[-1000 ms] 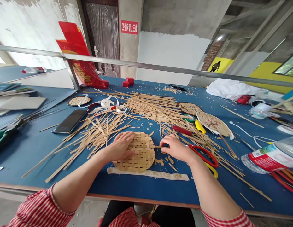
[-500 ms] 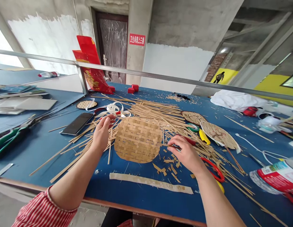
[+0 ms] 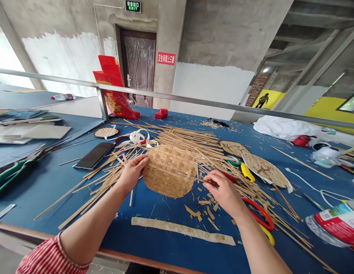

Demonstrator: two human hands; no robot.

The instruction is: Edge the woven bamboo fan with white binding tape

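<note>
A rounded woven bamboo piece [image 3: 170, 171] is held above the blue table, tilted toward me. My left hand [image 3: 133, 172] pinches its left edge between thumb and fingers. At its right side, my right hand [image 3: 221, 186] is closed on a thin bamboo strip [image 3: 198, 179] that reaches onto the woven surface. Behind and around the piece lie many loose bamboo strips [image 3: 188, 137]. Small cut scraps [image 3: 209, 209] are scattered below my right hand. A pale flat band [image 3: 182, 230] lies near the front edge.
A phone [image 3: 93, 155] and green-handled shears [image 3: 18, 171] lie to the left. Red-handled scissors [image 3: 261, 213] sit by my right forearm. Two decorated woven pieces [image 3: 266, 169] lie at the right, near a plastic jar [image 3: 335, 222]. A metal rail [image 3: 177, 98] crosses behind.
My left hand has moved from beside the woven piece onto its left edge and gripped it. The camera view has tilted up slightly.
</note>
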